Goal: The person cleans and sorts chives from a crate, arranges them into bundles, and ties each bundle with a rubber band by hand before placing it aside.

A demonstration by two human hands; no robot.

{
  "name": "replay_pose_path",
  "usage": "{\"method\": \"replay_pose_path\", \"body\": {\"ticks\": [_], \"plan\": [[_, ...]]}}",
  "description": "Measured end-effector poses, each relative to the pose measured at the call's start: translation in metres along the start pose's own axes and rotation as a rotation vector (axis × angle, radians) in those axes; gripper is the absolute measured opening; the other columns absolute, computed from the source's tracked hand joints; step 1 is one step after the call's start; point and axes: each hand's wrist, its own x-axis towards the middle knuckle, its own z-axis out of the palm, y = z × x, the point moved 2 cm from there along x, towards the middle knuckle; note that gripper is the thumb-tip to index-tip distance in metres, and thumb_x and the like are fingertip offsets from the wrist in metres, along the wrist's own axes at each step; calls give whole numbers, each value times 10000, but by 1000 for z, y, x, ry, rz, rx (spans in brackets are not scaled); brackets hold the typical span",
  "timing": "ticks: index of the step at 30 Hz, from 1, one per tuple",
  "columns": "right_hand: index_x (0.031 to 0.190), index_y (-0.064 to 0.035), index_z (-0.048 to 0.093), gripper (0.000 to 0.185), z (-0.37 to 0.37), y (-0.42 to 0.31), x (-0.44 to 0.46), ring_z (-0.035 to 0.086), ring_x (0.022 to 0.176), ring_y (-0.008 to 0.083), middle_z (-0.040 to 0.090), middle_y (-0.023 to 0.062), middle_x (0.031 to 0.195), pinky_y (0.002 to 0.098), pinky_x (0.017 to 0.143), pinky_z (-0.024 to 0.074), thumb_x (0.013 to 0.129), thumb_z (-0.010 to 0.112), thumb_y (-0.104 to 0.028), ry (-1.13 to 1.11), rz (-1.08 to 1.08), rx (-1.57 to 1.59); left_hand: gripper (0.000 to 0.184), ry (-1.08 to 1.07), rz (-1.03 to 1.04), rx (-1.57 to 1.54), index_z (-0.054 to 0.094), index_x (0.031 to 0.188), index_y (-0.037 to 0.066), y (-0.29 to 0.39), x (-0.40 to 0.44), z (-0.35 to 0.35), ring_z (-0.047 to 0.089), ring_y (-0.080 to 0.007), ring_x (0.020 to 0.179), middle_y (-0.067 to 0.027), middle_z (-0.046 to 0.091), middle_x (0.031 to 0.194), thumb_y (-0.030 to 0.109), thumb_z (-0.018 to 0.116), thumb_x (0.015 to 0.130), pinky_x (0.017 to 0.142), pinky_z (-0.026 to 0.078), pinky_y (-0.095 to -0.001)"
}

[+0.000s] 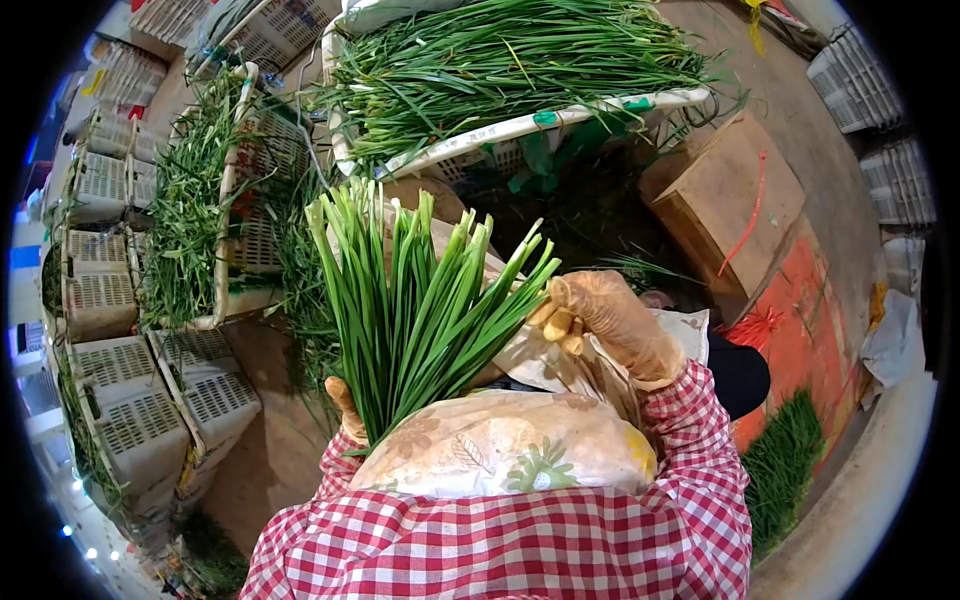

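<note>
A fanned bunch of garlic chives (420,290) stands in front of my chest, pale cut ends up and away from me, green leaves towards my lap. My gloved left hand (345,408) holds it low on the left side; only the thumb and part of the wrist show, the other fingers are hidden behind the leaves. My gloved right hand (610,322) is closed at the bunch's right edge, its curled fingers close to the stalk ends. What it pinches, if anything, I cannot make out. A flower-printed apron (500,440) covers my lap.
Ahead is a white crate (520,125) heaped with garlic chives (510,60). Another crate (228,200) with loose leaves stands left, beside stacked white crates (130,410). To the right are a cardboard box (735,200), an orange sheet (800,310) and a chive pile (785,470).
</note>
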Motion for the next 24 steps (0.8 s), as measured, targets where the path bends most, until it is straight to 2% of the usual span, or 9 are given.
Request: {"method": "replay_pose_path", "body": {"ticks": [5, 10, 12, 13, 15, 17, 19, 21, 24], "plan": [[856, 26, 650, 255, 6, 3, 5, 555, 563, 68, 633, 41, 719, 192, 499, 435, 872, 641, -229, 66, 71, 50, 771, 86, 5, -7, 427, 1369, 107, -2, -6, -5, 536, -268, 1156, -119, 518, 1313, 651, 490, 827, 963, 462, -467], [879, 34, 651, 200, -49, -28, 3, 575, 539, 106, 644, 95, 741, 204, 476, 483, 901, 546, -135, 177, -218, -205, 843, 111, 7, -32, 390, 1389, 105, -1, -8, -15, 510, -260, 1184, -111, 487, 1343, 696, 483, 795, 986, 440, -455], [910, 26, 618, 188, -93, -28, 10, 581, 553, 111, 643, 109, 766, 200, 482, 485, 927, 475, -95, 505, -433, -207, 870, 108, 5, -18, 378, 1394, 104, 0, -8, -16, 503, -255, 1191, -107, 480, 1349, 713, 480, 781, 994, 432, -447], [975, 25, 588, 170, -122, -20, 19, 592, 564, 157, 635, 127, 780, 240, 491, 500, 930, 487, -105, 702, -537, -375, 883, 105, 4, -11, 372, 1396, 103, 0, -8, -16, 499, -252, 1195, -105, 476, 1352, 721, 479, 774, 997, 429, -443], [1130, 29, 523, 315, -137, -21, 20, 618, 643, 209, 629, 132, 885, 299, 522, 515, 900, 565, -182, 993, -208, -1716, 911, 103, -2, 4, 361, 1401, 102, 1, -6, -15, 492, -247, 1202, -101, 468, 1358, 738, 476, 760, 1005, 421, -434], [1269, -10, 448, 540, -97, -15, 16, 615, 860, 268, 600, 146, 1021, 393, 709, 515, 828, 644, -252, 908, -184, -1721, 938, 98, -16, 28, 349, 1406, 100, 1, -3, -12, 484, -242, 1210, -96, 461, 1364, 755, 474, 747, 1013, 414, -426], [1376, -74, 356, 701, -47, -9, 8, 496, 1143, 268, 525, 131, 1219, 470, 968, 379, 792, 650, -325, 403, -470, -1683, 965, 101, -39, 41, 338, 1411, 99, 0, -1, -7, 476, -237, 1217, -92, 453, 1370, 773, 471, 733, 1020, 407, -418], [1335, -174, 459, 616, -5, 16, 11, 386, 1260, 279, 466, 88, 1337, 520, 1056, 261, 769, 647, -329, 195, -553, -1628, 970, 139, -81, -12, 333, 1413, 100, -5, -1, 0, 462, -234, 1233, -87, 442, 1383, 763, 501, 726, 1039, 384, -420], [1304, -196, 491, 564, -1, 61, 29, 443, 1206, 257, 517, 43, 1266, 537, 1073, 241, 764, 624, -294, 102, -834, -1700, 981, 233, -129, 73, 343, 1407, 101, 0, -9, 6, 466, -224, 1227, -81, 444, 1380, 727, 591, 695, 1032, 390, -403]]}}
